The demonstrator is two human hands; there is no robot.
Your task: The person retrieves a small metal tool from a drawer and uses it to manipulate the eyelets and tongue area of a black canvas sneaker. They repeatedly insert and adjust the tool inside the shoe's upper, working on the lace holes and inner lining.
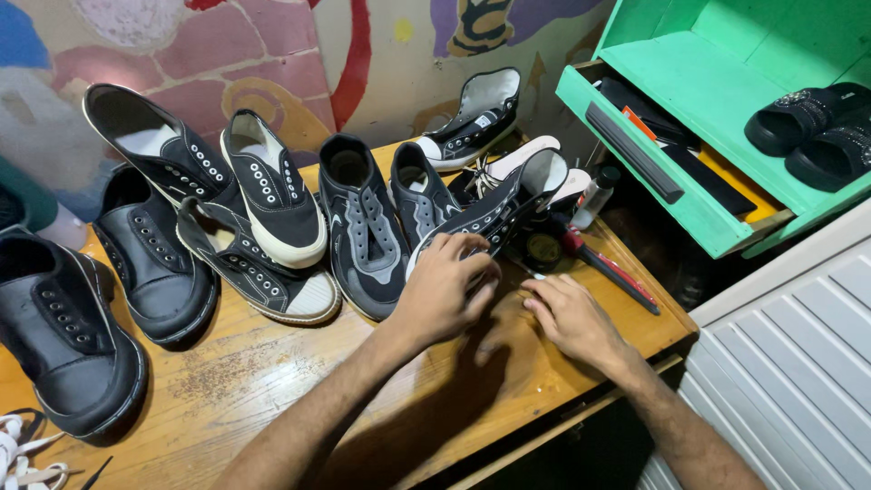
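while the left hand [442,292] curls its fingers [479,257] around the toe of a black high-top sneaker [494,214], the right hand [569,313] lies flat beside it on the wooden surface [272,390], fingers together, gripping nothing. just beyond that sneaker sit a round black tin [543,250] and a red-handled tool [610,268]. farther off, past the sneaker, stands a green shelf [717,82].

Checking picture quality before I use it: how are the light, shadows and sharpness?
Head view: sharp overall, evenly lit; the left hand and right hand cast dark shadows on the wooden table; edges bend slightly from the wide lens.
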